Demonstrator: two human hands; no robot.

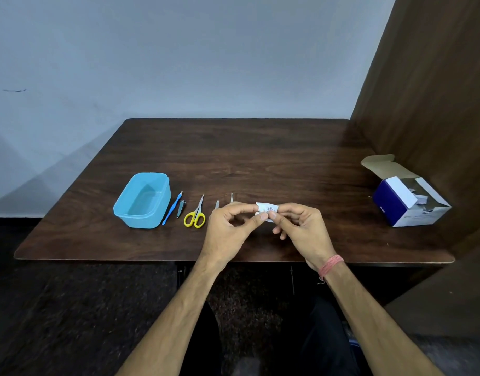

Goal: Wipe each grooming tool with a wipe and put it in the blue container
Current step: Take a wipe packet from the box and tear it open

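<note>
Both hands pinch a small white wipe packet (266,210) above the table's front middle. My left hand (230,226) holds its left edge between thumb and fingers, and my right hand (301,226) grips its right edge. To the left stands the empty blue container (124,210). Beside it in a row lie a blue cuticle pusher (172,208), a nail clipper (181,208) and yellow-handled scissors (195,215). The tips of two small metal tools (217,204) (231,198) show behind my left hand.
An open blue and white cardboard box (396,204) holding more packets sits at the right of the dark wooden table (247,158). A brown wooden panel (437,90) rises along the right side, and a pale wall stands behind.
</note>
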